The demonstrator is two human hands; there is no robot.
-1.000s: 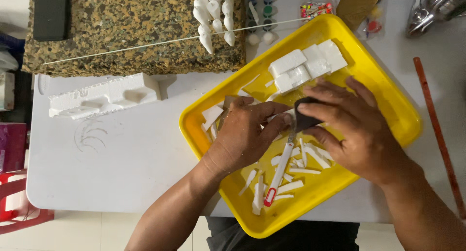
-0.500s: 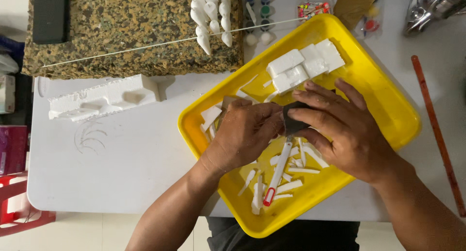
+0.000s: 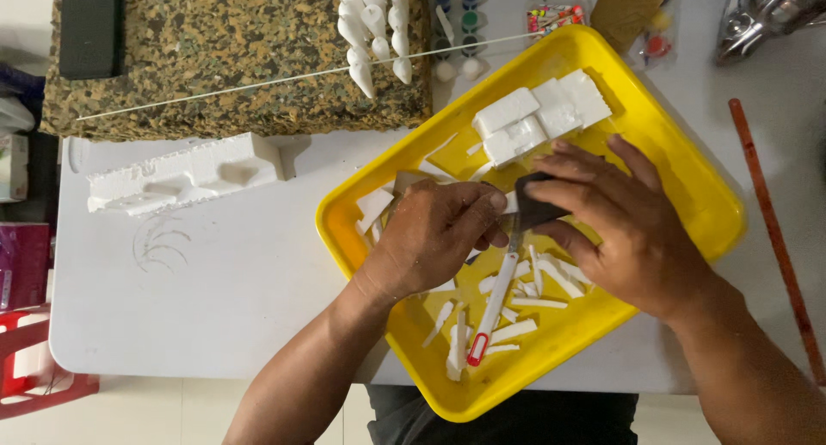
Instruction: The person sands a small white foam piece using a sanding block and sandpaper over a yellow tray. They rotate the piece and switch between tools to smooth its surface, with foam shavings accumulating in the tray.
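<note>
Working over the yellow tray (image 3: 688, 165) on the white surface (image 3: 224, 282). Left hand (image 3: 430, 239) clenching around a small white foam piece (image 3: 509, 202), mostly hidden under the fingers. Right hand (image 3: 624, 230) pinching a dark sanding pad (image 3: 535, 206) against it. Probably handling as very light, brittle, easily crumbling; gripping gently by the sides seeming best. Lying below: a white craft knife (image 3: 493, 307), red at the end, among foam strips (image 3: 551, 282). Contact point being covered, hard to make out.
</note>
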